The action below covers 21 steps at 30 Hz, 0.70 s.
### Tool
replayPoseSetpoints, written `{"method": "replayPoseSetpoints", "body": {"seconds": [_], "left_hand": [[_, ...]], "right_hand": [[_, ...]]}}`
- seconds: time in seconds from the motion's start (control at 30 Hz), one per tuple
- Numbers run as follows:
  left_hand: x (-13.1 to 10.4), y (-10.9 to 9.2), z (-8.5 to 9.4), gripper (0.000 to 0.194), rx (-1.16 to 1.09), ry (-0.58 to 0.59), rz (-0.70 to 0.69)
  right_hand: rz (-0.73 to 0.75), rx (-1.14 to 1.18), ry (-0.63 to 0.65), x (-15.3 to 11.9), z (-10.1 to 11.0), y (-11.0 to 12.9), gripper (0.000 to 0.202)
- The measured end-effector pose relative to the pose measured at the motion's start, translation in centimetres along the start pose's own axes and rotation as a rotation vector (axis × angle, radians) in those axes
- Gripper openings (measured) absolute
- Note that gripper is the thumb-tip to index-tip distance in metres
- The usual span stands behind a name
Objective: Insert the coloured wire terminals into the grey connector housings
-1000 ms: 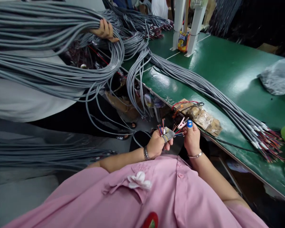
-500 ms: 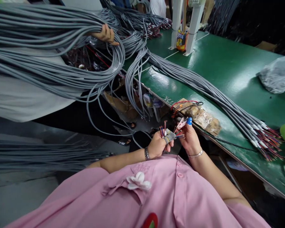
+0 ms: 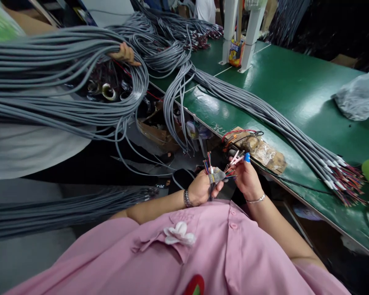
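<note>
My left hand (image 3: 202,187) is closed around a grey cable end (image 3: 215,177) near my waist; thin coloured wires fan out from it, and a white piece shows beside them. Close on its right, my right hand (image 3: 247,177) has its thumb and fingers pinched on small pink tweezers (image 3: 235,159). A blue cover (image 3: 247,157) sits on one of its fingertips. The tweezers are just above the coloured wires; whether they touch them is too small to tell.
A bundle of grey cables (image 3: 264,108) lies across the green table (image 3: 283,86). A wooden block (image 3: 269,159) with red and black wires sits at its edge. At left another person's hand (image 3: 126,54) holds thick cable loops (image 3: 64,47).
The other person's hand and the cable loops have moved left and slightly down. My left hand has shifted slightly left, my right hand slightly right, with the tweezers still in it.
</note>
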<state>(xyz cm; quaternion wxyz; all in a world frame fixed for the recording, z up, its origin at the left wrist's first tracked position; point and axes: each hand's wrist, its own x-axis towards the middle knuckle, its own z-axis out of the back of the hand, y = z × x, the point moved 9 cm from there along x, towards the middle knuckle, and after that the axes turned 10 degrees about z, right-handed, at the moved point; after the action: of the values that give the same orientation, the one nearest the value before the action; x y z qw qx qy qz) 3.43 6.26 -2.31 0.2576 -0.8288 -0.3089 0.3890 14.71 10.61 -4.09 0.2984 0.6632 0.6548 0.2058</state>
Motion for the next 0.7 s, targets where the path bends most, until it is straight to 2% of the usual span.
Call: {"method": "replayPoseSetpoints", "body": {"seconds": [0.17, 0.33, 0.7], "left_hand": [[0.4, -0.1, -0.2, 0.027, -0.011, -0.017, 0.013], [0.9, 0.0, -0.3, 0.026, 0.010, -0.053, 0.036], [0.5, -0.2, 0.0, 0.029, 0.037, -0.092, 0.004]], "right_hand": [[-0.058, 0.050, -0.050, 0.7, 0.4, -0.7, 0.030], [-0.009, 0.053, -0.119, 1.1, 0.7, -0.6, 0.030], [-0.040, 0.087, -0.064, 0.4, -0.3, -0.7, 0.037]]}}
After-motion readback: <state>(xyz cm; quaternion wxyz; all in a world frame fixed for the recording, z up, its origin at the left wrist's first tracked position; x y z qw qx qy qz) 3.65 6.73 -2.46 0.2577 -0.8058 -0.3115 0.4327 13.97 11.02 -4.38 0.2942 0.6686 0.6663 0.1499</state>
